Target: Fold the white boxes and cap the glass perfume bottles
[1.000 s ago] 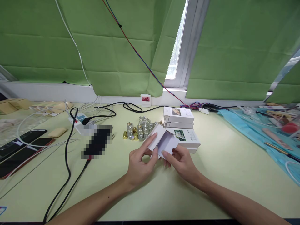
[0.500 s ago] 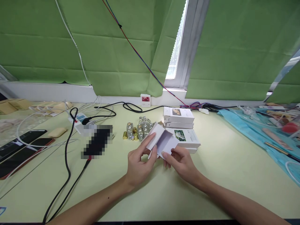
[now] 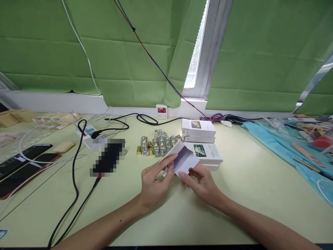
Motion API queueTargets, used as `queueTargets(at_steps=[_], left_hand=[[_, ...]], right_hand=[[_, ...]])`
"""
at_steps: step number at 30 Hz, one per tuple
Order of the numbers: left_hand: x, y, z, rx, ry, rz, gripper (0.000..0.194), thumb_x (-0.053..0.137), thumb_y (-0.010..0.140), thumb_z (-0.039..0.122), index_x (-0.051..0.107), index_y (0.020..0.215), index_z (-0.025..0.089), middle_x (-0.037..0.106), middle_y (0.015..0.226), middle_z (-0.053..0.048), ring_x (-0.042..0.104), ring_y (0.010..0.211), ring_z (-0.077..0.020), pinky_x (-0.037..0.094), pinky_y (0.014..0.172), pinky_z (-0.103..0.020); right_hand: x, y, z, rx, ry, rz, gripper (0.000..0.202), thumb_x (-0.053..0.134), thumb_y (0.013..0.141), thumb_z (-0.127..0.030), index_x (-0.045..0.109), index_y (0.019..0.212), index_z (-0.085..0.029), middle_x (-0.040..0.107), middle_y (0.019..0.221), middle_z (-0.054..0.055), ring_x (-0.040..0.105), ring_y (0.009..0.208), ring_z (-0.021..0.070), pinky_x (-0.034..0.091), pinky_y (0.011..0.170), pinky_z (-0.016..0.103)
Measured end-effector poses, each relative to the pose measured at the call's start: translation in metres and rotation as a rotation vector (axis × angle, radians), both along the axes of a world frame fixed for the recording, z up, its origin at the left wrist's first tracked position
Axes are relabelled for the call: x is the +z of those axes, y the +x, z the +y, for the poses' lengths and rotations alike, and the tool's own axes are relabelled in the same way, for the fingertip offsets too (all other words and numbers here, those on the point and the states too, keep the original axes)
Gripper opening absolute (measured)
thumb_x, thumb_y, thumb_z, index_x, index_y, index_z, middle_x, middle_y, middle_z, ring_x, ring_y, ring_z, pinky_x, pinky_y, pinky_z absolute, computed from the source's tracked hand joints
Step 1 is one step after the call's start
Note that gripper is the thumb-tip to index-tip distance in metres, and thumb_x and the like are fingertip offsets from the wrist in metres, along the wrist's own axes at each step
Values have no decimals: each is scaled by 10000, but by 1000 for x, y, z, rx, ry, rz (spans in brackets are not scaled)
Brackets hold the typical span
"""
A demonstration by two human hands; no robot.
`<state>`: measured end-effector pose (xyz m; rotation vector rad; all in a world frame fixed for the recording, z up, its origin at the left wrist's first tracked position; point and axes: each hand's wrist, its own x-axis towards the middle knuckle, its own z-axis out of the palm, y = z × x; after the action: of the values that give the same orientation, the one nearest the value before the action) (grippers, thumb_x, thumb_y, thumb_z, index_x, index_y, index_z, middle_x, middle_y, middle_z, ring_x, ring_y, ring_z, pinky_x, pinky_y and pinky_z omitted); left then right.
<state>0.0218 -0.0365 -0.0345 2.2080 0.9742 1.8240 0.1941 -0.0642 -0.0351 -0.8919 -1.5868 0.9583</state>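
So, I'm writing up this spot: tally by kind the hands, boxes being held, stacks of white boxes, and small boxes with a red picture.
Hands: 2, the left hand and the right hand
Held open box: 1
Stacks of white boxes: 2, the rear stack and the front stack
Small red-picture box: 1
Total: 6

Carton (image 3: 187,159): thin white paperboard, smooth, matt. Stacked boxes (image 3: 212,152): white paperboard, smooth, printed. Bottles (image 3: 162,147): clear, glossy, glass-like. Gold pieces (image 3: 139,150): shiny, metallic. Tabletop (image 3: 255,180): smooth, faint sheen. Curtain (image 3: 140,66): matt, creased cloth. Blue sheet (image 3: 262,142): thin, wrinkled, plastic-looking. Red-edged phone (image 3: 23,178): glossy dark face.
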Motion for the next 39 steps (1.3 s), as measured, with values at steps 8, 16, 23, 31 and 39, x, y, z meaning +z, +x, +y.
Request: queueTargets(at_steps=[8, 16, 23, 31, 39], left_hand=[[-2, -4, 2, -14, 112, -3, 295, 670, 833, 29, 801, 1010, 225, 824, 970, -17, 746, 678, -101, 587, 610, -159], [5, -5, 4, 17, 159, -97, 349, 656, 834, -15, 812, 1000, 249, 817, 925, 8, 725, 640, -87, 562, 560, -153], [6, -4, 4, -15, 163, -112, 384, 637, 829, -34, 824, 995, 257, 814, 949, -9, 760, 762, -139, 572, 582, -178], [3, -4, 4, -59, 209, -69, 423, 634, 817, -69, 813, 1048, 238, 768, 1222, -45, 775, 845, -151, 606, 659, -192], [5, -2, 2, -101, 219, -78, 408, 609, 820, -87, 798, 993, 231, 782, 1180, -28, 770, 790, -131, 575, 545, -159]], right_hand=[[-2, 2, 0, -49, 101, -73, 279, 637, 958, -333, 582, 716, -205, 616, 635, 1, 595, 586, 147, 474, 564, 270], [-5, 4, 2, -104, 313, -58, 77, 619, 961, -202, 645, 1033, -211, 654, 966, 57, 632, 738, 149, 562, 649, 301], [-5, 6, 7, -383, 564, -138, 414, 609, 925, -82, 531, 1302, -235, 587, 1131, 93, 623, 925, 202, 584, 691, 346], [-3, 10, 9, -619, 737, -359, 592, 650, 898, -102, 428, 1434, -221, 521, 1323, 164, 523, 1268, 325, 502, 1020, 570], [-3, 11, 11, -615, 730, -466, 589, 653, 915, -147, 419, 1447, -243, 485, 1412, 181, 482, 1334, 354, 464, 1041, 586]])
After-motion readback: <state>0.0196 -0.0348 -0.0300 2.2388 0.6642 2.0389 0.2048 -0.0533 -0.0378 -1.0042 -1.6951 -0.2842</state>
